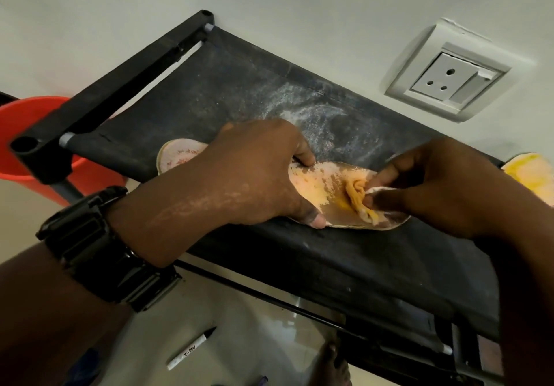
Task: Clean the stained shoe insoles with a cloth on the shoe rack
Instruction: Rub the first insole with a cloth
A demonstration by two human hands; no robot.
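Head view: in the middle of the frame the left hand (254, 172) lies spread over the insole (317, 184), fingertips and thumb pressing it flat onto the shoe rack (239, 91), gripping nothing. Right of centre the right hand (434, 187) pinches a bunched, yellow-stained cloth (359, 196) between thumb and curled fingers, touching the insole's wider end. The job looks partly done: a darker, damp-looking patch surrounds the cloth, while crusty white flecks and orange-yellow stain remain toward the left hand. A second insole (530, 172), soft and yellow, waits at the right edge, seemingly uncleaned. The rack's shelf is black woven fabric, dusted with white powder, on a matte black frame
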